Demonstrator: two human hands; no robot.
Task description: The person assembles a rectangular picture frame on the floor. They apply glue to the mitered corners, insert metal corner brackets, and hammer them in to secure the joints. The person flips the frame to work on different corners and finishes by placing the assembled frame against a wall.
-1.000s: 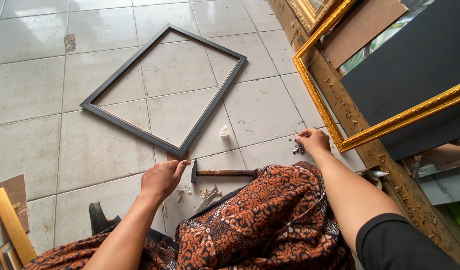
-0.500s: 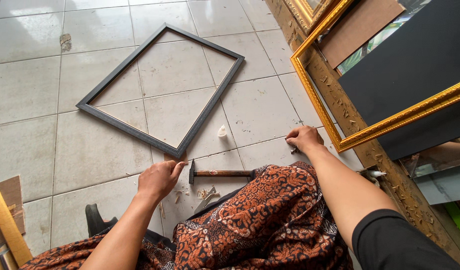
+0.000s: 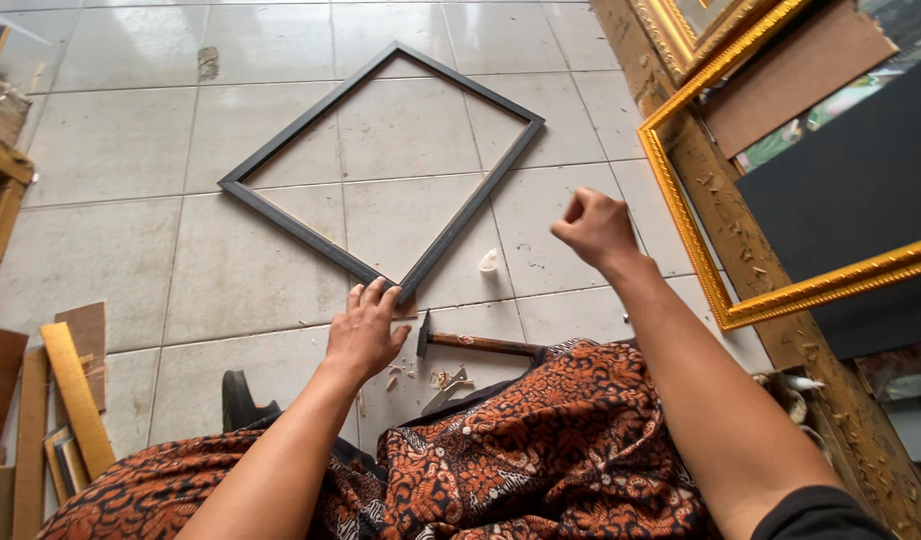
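Grey floor tiles (image 3: 110, 150) carry a black picture frame (image 3: 380, 170), centre. Left hand (image 3: 365, 330) has slid forward, open fingers now touching its near corner. Right hand (image 3: 595, 228) has lifted off the floor, loosely clenched, apparently empty. Hammer (image 3: 475, 343) lies between.

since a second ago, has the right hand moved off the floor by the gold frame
Yes. The right hand was down on the tile beside the gold frame's lower edge; now it is raised in a loose fist, above the hammer and farther up along that frame.
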